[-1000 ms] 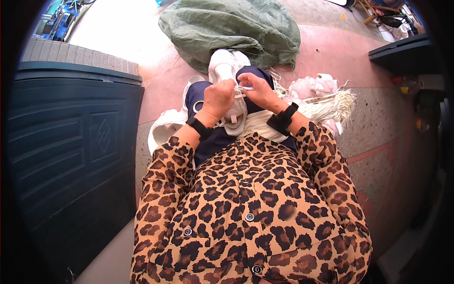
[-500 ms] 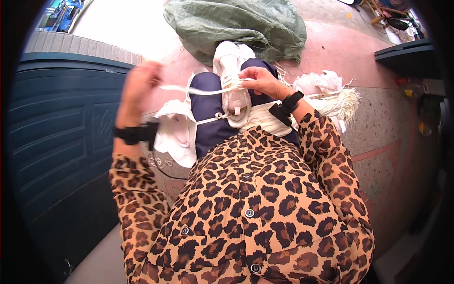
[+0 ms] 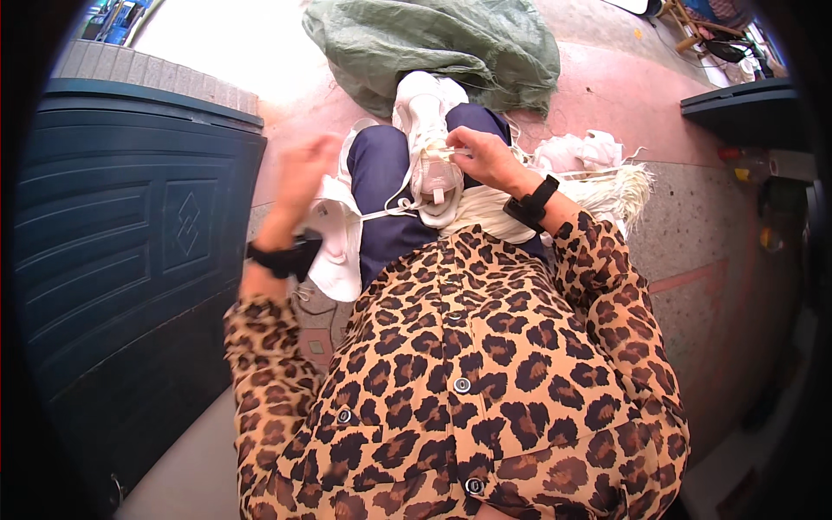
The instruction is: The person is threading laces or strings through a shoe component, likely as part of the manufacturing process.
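Observation:
A white lace-up shoe (image 3: 436, 184) lies between my thighs, its heel toward me. My right hand (image 3: 487, 159) is closed in a pinch on a white shoelace (image 3: 450, 153) over the shoe's eyelets. Slack lace hangs down onto my left thigh and crosses it in a thin line. Smeared by motion, my left hand (image 3: 308, 173) is raised to the left of my knee; its fingers cannot be made out. Under that hand, another white shoe (image 3: 336, 269) hangs beside my left thigh. A bundle of cream laces (image 3: 615, 198) lies across my right thigh.
Ahead of my knees sits a large green sack (image 3: 442, 43). More white shoe parts (image 3: 579, 152) rest to the right, by the lace bundle. A dark blue panelled door (image 3: 130, 225) stands close on my left, and another dark panel (image 3: 737, 106) at the far right.
My left hand has come inward to the right, toward my knee. The lace that stretched straight from it to the shoe now hangs slack. My right hand stays at the eyelets.

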`<state>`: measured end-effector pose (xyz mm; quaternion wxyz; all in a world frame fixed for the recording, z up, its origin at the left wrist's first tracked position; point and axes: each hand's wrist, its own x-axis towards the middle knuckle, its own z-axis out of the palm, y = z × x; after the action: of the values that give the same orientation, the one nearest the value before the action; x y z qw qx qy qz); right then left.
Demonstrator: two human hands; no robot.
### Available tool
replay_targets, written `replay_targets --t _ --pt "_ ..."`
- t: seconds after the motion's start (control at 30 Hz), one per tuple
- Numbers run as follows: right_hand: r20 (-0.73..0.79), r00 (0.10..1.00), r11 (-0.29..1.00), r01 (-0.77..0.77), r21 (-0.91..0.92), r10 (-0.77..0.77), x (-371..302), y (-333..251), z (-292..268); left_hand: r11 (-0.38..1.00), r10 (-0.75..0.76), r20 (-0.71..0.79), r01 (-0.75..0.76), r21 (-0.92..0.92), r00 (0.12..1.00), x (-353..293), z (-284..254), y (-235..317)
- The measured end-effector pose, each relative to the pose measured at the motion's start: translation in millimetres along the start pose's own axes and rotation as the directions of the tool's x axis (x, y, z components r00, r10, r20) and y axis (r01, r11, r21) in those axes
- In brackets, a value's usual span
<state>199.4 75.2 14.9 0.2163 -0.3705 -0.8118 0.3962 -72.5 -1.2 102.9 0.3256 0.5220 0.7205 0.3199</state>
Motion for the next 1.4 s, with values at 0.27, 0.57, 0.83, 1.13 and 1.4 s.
replay_targets --t 0.27,0.57,0.83,1.13,1.4 --pt "-0.061 0.995 0.995 -0.074 0.073 0.078 -6.1 -1.1 4.3 0.952 0.126 0.25 -0.188 0.243 0.96 50.1 112.7 -17.2" --pt "-0.059 0.996 0.994 -0.066 0.087 0.072 -1.9 3.6 7.0 0.86 -0.132 0.275 0.248 -0.446 0.952 35.2 63.4 -15.5" --pt "-0.082 0.996 1.0 0.02 -0.001 -0.02 7.2 4.4 19.8 0.165 0.077 0.236 0.221 -0.961 0.969 -15.3 -14.3 17.3" --pt "-0.032 0.968 0.967 -0.249 0.043 0.251 -5.0 -0.6 -3.6 0.919 -0.06 -0.084 0.022 -0.393 0.995 -19.1 -26.9 5.8" --pt "0.23 0.914 0.94 -0.34 -0.021 0.336 -20.0 2.0 -17.4 0.76 -0.13 0.058 0.137 -0.635 0.99 -5.2 -48.1 -5.6"
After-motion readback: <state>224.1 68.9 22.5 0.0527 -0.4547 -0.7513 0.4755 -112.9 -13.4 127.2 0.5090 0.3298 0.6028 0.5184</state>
